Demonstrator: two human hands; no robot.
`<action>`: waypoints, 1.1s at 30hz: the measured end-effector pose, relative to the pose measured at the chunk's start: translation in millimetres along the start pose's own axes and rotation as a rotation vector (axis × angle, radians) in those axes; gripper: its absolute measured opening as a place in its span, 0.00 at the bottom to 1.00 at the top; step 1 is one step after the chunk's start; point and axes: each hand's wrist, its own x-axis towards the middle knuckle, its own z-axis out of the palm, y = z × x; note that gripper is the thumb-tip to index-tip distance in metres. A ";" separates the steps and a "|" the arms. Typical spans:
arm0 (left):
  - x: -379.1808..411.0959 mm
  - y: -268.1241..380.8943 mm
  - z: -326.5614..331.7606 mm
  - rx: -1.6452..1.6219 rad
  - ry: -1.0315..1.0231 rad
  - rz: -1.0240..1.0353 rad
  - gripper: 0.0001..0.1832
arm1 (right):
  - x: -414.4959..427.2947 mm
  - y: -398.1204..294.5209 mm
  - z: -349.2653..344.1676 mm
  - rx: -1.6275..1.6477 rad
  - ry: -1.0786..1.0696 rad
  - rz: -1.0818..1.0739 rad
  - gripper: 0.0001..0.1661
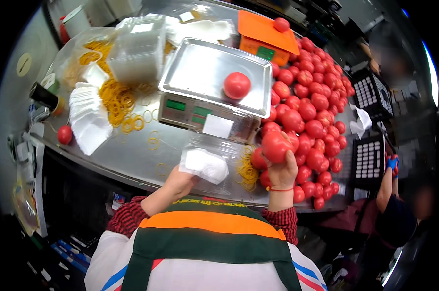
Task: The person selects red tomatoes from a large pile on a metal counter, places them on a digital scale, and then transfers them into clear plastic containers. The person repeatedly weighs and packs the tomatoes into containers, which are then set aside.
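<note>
My left hand (180, 182) is at the left side of a clear plastic container (219, 145). Its fingertips are hidden at the edge of a folded white pad (205, 165), which lies in the container. Between the thumb and fingers of my right hand (283, 171) is a large red tomato (276, 147), raised at the near-left side of a heap of tomatoes (316, 102). Just beyond the container stands a weighing scale (208, 116) with lit green displays. On its steel pan (205, 69) rests one tomato (237, 85).
Left of the scale are stacked clear containers (137, 51), yellow rubber bands (117, 102) and fanned white pads (88, 120). More bands (248, 169) lie beside the heap. An orange scale (266, 32) bears a tomato. Black crates (368, 162) and a gloved co-worker (394, 207) are at right.
</note>
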 end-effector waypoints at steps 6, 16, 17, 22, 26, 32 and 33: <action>-42.2 46.6 -9.5 0.721 0.018 -0.076 0.18 | -17.7 -2.8 -27.4 -0.109 0.032 -0.057 0.46; 31.7 22.2 13.3 1.985 -0.742 0.455 0.17 | -24.9 -5.5 -11.3 0.240 0.050 0.129 0.44; 35.2 31.1 22.2 1.947 -0.724 0.385 0.17 | -26.2 -9.3 -8.5 0.218 0.057 0.133 0.44; 115.3 90.5 124.0 1.677 -0.179 1.241 0.28 | -31.0 -1.4 -27.2 0.117 0.093 0.039 0.41; 183.3 113.9 140.1 1.900 0.109 1.119 0.34 | -22.0 13.4 -15.8 0.405 -0.039 0.161 0.41; 126.8 114.8 118.4 1.391 -0.240 0.975 0.35 | -44.2 12.7 -2.6 -0.147 -0.042 0.133 0.39; 104.7 101.6 99.1 1.431 -0.305 1.063 0.35 | -45.1 12.5 0.9 -0.461 -0.128 0.058 0.40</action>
